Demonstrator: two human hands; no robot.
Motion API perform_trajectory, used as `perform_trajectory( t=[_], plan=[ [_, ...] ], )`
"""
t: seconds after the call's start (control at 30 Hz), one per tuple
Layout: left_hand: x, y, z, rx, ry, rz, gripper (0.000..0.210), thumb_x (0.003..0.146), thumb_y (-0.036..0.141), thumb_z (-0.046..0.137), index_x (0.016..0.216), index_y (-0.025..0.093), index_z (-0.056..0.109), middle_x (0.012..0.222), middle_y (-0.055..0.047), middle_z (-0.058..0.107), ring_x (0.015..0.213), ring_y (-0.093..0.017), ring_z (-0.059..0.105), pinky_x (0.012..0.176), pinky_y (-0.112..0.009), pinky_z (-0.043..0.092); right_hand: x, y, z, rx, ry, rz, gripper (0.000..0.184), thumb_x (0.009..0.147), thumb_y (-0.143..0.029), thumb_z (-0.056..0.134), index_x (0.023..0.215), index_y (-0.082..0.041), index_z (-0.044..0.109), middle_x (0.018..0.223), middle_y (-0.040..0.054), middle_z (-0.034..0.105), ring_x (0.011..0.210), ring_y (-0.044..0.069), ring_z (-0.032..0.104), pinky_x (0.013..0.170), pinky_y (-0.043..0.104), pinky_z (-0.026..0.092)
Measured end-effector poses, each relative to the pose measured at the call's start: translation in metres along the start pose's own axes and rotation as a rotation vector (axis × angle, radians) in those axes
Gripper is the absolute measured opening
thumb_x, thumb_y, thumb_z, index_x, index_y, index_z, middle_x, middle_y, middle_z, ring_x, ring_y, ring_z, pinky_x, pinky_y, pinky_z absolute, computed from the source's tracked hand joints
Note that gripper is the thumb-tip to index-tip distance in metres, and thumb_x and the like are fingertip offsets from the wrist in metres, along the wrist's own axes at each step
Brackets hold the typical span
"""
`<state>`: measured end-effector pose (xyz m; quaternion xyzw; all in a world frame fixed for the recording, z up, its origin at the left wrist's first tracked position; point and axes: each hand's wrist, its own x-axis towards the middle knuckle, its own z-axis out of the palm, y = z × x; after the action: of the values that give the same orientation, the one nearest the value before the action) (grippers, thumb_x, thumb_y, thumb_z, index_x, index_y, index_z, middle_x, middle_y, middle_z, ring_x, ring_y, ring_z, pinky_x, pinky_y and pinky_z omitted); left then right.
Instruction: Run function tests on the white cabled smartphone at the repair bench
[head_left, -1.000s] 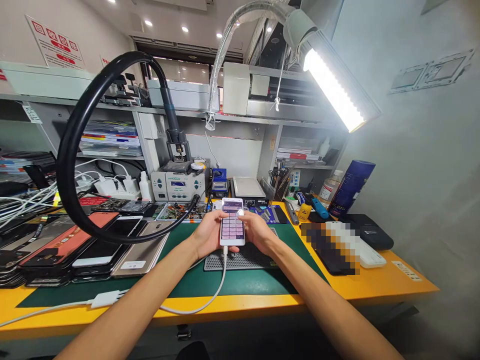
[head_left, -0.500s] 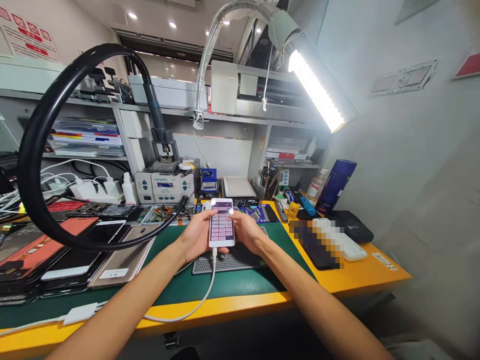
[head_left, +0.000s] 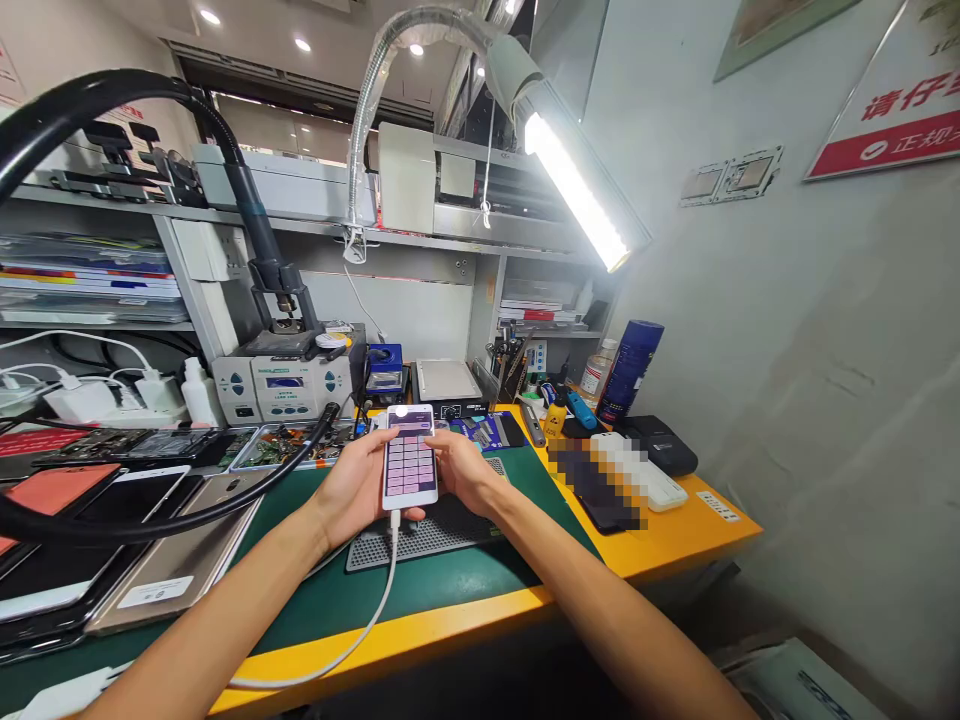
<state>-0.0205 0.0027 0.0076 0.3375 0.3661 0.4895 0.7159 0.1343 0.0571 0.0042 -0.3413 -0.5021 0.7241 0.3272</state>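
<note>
Bench: yellow worktop [head_left: 690, 530] under a green mat [head_left: 480, 577], in a lit, crowded repair corner.
View: swung to the right over the last second; bench items sit further left in frame, and the black hose [head_left: 97, 90] is now cut by the left edge.
Stacked phones, lower left: gold phone [head_left: 187, 545] nearest my left forearm, well apart from my grip.
Left hand [head_left: 352, 485]: clasped on the phone's left side, thumb over the screen's left edge.
White phone [head_left: 410, 465]: lower centre of frame, tilted up towards me; screen lit, a grid of pinkish keys, lettering too small to read.
Cable [head_left: 394, 560]: white, plugged into the phone's bottom end.
Right hand [head_left: 465, 470]: closed around the right side, thumb at the screen's edge, fingers mostly hidden.
Meaning: grip and key grid look unchanged, so I judge only my head turned; handling carries on undisturbed.
Wall sign [head_left: 892, 130]: red and white, newly in at upper right.
</note>
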Motion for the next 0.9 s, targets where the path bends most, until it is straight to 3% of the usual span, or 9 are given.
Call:
perform_trajectory(
  t=[0.9],
  plan=[
    [-0.0013,0.0025,0.0042,-0.020,0.005,-0.014,0.050,0.099,0.038,0.047,0.141,0.012,0.054,0.108,-0.021,0.074,0.081,-0.035,0.075,0.055,-0.051,0.063,-0.0020,0.0000,0.0005,-0.012,0.000,-0.033,0.011,0.084,-0.029,0.057,0.090,-0.020,0.059,0.074,-0.0008,0.061,0.063,0.016,0.056,0.058,0.027,0.041]
  ],
)
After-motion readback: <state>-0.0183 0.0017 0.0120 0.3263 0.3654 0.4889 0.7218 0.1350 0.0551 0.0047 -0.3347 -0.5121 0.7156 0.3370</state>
